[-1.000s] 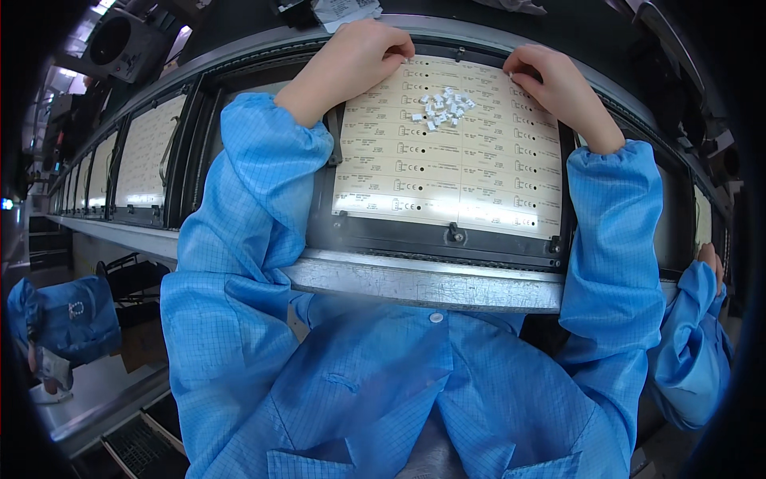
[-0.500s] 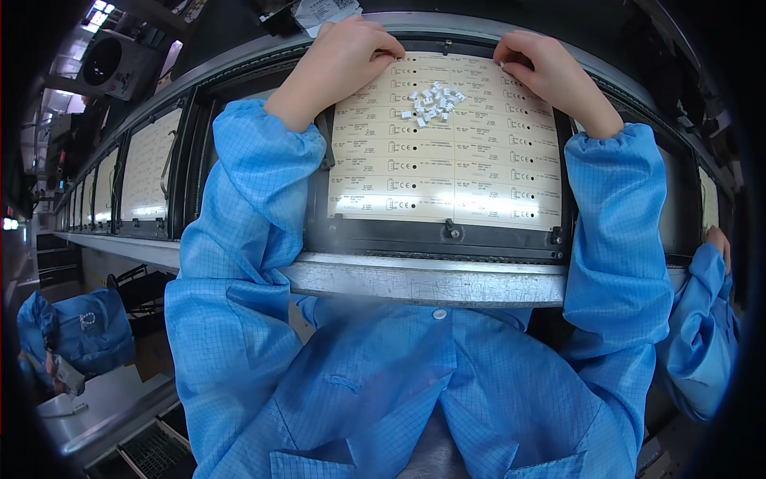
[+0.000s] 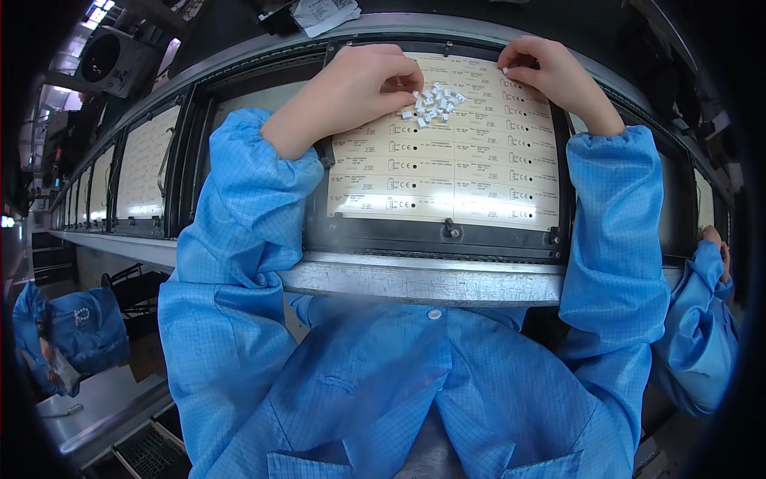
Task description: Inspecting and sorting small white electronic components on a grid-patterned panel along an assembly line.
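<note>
A cream panel of printed boards in repeated rows, with small dark round holes, lies in a black frame before me. On its upper middle sits a loose pile of small white connectors. My left hand is at the pile's left edge, thumb and fingers curled together; whether a connector is between the tips I cannot make out. At the panel's upper right, my right hand pinches one small white connector just over the board surface.
A metal rail runs along the near side of the line. More framed panels stand to the left. Printed paper lies beyond the far rail. A co-worker's hand is at the right; another blue-sleeved person is at the lower left.
My left hand has moved from the panel's top left edge down and right to the pile. My right hand stays near the upper right, with its connector slightly lower.
</note>
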Available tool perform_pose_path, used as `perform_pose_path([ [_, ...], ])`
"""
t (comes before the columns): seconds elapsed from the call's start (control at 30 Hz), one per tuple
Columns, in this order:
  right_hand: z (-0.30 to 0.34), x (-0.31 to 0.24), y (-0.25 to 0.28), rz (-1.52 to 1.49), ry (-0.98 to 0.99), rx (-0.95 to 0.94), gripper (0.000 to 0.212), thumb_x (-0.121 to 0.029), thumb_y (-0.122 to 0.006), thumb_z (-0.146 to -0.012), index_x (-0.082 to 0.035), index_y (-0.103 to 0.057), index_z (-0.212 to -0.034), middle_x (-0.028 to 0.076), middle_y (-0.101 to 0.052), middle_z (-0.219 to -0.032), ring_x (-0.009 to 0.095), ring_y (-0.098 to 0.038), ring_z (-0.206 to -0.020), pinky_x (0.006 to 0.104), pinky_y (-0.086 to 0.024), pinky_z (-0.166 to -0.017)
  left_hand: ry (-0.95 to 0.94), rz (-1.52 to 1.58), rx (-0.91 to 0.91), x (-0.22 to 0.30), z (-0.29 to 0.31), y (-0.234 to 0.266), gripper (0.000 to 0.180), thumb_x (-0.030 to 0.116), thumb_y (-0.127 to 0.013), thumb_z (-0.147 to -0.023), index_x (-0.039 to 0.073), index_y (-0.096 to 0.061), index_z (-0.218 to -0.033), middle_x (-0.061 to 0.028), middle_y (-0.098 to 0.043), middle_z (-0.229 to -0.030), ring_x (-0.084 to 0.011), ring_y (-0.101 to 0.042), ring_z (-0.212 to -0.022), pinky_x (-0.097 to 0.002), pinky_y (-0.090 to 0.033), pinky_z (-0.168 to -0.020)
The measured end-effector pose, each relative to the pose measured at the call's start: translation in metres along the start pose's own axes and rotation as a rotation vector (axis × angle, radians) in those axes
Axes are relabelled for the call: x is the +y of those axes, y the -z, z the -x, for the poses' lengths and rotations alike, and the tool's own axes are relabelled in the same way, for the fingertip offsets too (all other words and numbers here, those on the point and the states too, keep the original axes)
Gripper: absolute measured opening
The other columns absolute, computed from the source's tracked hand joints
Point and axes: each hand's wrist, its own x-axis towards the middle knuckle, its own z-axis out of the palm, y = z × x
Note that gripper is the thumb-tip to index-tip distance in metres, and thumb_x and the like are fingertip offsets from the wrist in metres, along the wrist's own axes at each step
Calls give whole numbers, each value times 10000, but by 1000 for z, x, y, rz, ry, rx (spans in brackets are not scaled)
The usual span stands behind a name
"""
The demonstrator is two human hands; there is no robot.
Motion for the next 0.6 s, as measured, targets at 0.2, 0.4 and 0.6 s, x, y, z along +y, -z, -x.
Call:
perform_pose_path([
  [0.2, 0, -9, -2, 0, -73, -1, 122, -90, -638, -937, -23, -697, -1021, 125, -695, -954, 214, -677, -844, 309, -565, -763, 52, 143, 136, -3, 3, 3, 163, 147, -679, -881, 41, -667, -1004, -104, -676, -856, -238, -677, -812, -330, -548, -728],
  [0.4, -3, -11, -5, 92, 4, 36, 96, -93, -655, -930, -17, -677, -985, 107, -681, -918, 211, -660, -826, 312, -555, -743, 68, 128, 129, -14, 3, 5, 167, 144, -669, -892, 38, -660, -1021, -96, -657, -836, -211, -645, -789, -331, -524, -720],
  [0.6, 1, -34, 1, 116, -145, 62, 92, -59, -669, -908, -9, -647, -982, 95, -647, -866, 184, -621, -772, 284, -530, -727, 38, 33, 186, -24, 2, -1, 171, 146, -675, -888, 28, -666, -1010, -108, -666, -838, -244, -666, -805, -345, -537, -734],
])
